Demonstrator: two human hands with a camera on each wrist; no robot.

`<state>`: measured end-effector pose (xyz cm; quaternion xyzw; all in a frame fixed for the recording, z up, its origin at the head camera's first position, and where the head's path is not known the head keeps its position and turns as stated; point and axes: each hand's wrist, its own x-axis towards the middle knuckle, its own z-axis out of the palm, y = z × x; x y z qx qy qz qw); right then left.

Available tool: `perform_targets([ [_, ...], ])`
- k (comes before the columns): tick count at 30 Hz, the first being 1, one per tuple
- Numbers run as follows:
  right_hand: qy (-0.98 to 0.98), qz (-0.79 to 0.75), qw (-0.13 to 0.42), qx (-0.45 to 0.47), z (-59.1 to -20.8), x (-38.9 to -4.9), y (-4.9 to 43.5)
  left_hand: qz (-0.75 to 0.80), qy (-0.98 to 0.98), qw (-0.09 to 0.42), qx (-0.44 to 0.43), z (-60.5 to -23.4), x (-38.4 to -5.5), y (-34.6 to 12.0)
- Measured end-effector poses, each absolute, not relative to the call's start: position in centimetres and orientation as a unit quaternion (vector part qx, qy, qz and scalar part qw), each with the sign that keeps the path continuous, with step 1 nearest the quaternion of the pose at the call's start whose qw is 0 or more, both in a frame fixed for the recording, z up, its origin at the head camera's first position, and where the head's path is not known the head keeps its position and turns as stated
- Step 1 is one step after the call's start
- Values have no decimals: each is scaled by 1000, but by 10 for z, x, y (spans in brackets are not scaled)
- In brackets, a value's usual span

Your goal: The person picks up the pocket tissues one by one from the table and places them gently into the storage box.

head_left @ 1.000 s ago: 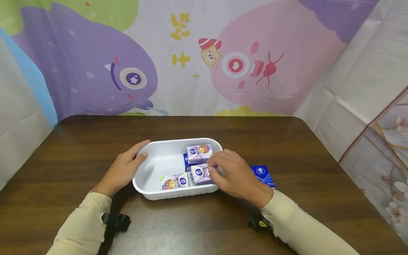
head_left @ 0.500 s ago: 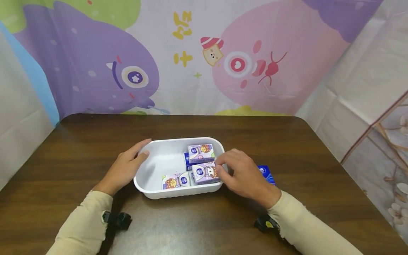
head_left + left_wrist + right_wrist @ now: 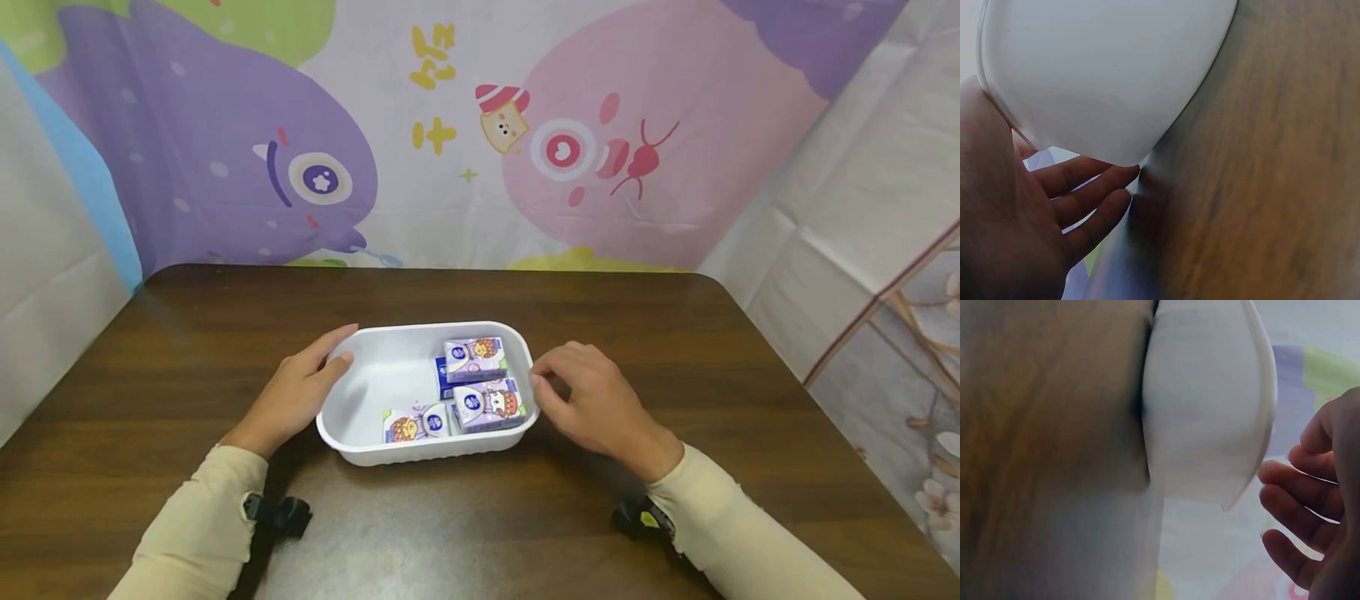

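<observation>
A white plastic tray (image 3: pixel 378 375) stands on the table, with several small tissue packs inside, grouped toward its right half. One purple cartoon pack (image 3: pixel 476 358) lies at the back, overlapping a blue pack (image 3: pixel 441 377). Another purple pack (image 3: pixel 489 403) is at the front right, and a third (image 3: pixel 416 423) lies along the front wall. My left hand (image 3: pixel 294 396) grips the tray's left end, thumb over the rim and fingers against the outer wall. Beside the right end is my right hand (image 3: pixel 592 404), its fingers loosely bent and holding nothing, fingertips right at the rim.
The dark wood table (image 3: pixel 420 533) extends around the tray. Behind it hangs a cartoon-printed cloth (image 3: pixel 442 200), with a pale cloth (image 3: pixel 847 208) on the right side. A small black camera (image 3: pixel 288 517) is strapped at the left wrist.
My right hand has moved right, off the front-right purple pack to the tray's right rim. The blue pack seen on the table behind it is now hidden. My left hand stays on the tray.
</observation>
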<state>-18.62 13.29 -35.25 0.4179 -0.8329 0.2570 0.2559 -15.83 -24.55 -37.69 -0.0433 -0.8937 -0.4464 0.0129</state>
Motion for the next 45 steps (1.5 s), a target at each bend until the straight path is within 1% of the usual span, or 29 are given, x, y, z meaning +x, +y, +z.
perform_targets([
  [10, -860, 241, 262, 365, -350, -192, 144, -444, -895, 8, -42, -378, -159, -246],
  [16, -867, 218, 277, 352, -350, -200, 152, -443, -896, 12, -42, -378, -159, -247],
  [19, -874, 210, 274, 342, -348, -203, 156, -442, -896, 13, -41, -377, -159, -247],
  [28, -908, 179, 214, 311, -342, -209, 166, -445, -895, 8, -40, -376, -157, -246],
  [35, -925, 156, 189, 291, -340, -212, 173, -445, -894, 10, -44, -376, -158, -245],
  [45, -957, 109, 97, 252, -338, -214, 180, -445, -894, 7, -44, -375, -159, -244],
])
